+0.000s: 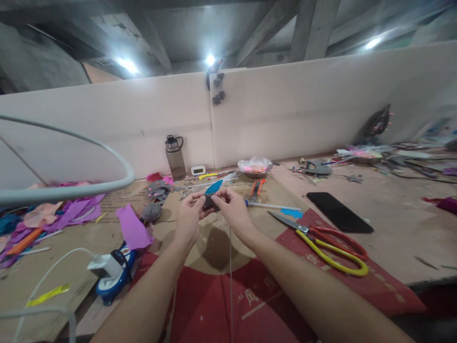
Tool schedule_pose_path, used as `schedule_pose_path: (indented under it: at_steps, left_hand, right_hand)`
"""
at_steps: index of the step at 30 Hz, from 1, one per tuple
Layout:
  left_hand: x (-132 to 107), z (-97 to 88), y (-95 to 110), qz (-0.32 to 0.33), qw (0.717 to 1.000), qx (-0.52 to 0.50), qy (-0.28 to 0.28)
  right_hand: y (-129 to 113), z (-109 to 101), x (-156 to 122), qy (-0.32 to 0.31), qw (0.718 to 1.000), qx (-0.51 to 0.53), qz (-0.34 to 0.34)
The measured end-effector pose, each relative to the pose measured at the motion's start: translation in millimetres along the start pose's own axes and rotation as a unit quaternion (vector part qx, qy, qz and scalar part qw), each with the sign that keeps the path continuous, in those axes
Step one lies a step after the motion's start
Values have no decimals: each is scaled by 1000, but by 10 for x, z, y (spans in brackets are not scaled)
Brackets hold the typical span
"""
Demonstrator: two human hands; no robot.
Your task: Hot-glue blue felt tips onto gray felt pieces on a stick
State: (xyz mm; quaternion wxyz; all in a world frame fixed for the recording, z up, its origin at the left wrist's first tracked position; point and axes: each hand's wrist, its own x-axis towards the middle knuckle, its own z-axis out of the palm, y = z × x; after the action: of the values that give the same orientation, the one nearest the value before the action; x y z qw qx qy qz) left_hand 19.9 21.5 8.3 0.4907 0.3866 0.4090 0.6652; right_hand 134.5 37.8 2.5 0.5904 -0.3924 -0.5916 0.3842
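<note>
Both my hands meet above the cardboard sheet (214,238) in the middle of the bench. My left hand (188,216) and my right hand (232,207) are closed in a pinch on a small dark grey piece (209,202) held between them. A thin wire (230,276) hangs straight down from my right hand toward me. A blue leaf-shaped cutout (214,186) lies just behind my fingers.
Large scissors with red and yellow handles (328,245) lie right of my arm, a black phone (339,212) beyond them. A dark water bottle (175,157) stands by the white partition. Purple paper scraps (132,228), a glue gun (114,274) and a wire hoop (71,190) are on the left.
</note>
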Motion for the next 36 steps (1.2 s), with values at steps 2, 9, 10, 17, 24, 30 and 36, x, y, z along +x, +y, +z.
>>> schedule_pose_path:
  at_steps: [2, 9, 10, 17, 24, 30, 36]
  left_hand:
    - [-9, -3, 2, -3, 1000, -5, -8]
    - [4, -17, 0, 2, 1000, -4, -2]
    - [12, -21, 2, 5, 1000, -6, 5]
    - [33, -45, -10, 27, 999, 10, 22]
    - [15, -30, -20, 18, 1000, 9, 5]
    - [-4, -26, 6, 6, 1000, 5, -5]
    - [-3, -36, 24, -20, 999, -4, -25]
  right_hand:
    - [0, -6, 0, 3, 1000, -4, 2]
    - [-25, -21, -19, -11, 999, -34, -7]
    - [-33, -28, -28, -17, 999, -44, -13]
    - [-46, -111, -45, -5, 990, -114, -81]
    - [4, -135, 13, 7, 996, -62, -64]
    - [20, -142, 30, -6, 999, -24, -49]
    - [29, -161, 58, -33, 999, 11, -4]
